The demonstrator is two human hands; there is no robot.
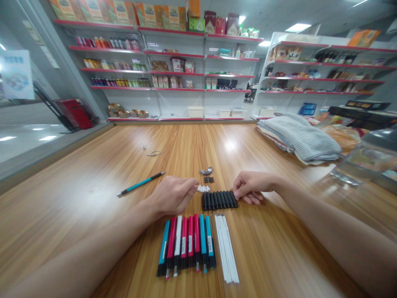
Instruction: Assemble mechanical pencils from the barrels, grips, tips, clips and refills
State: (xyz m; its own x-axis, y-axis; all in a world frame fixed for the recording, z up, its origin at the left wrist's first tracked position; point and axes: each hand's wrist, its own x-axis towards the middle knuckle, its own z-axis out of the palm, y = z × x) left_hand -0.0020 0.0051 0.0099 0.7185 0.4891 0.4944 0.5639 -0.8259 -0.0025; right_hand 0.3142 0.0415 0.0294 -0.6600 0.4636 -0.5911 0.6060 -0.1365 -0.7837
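Wood tbl (pixel 186 151), short blk tubes (pixel 219 200), tight row, approx. equal lengths

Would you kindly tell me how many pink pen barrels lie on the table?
4: one pink barrel between the leftmost blue barrel and the white barrel, and three pink barrels side by side just right of the white one.
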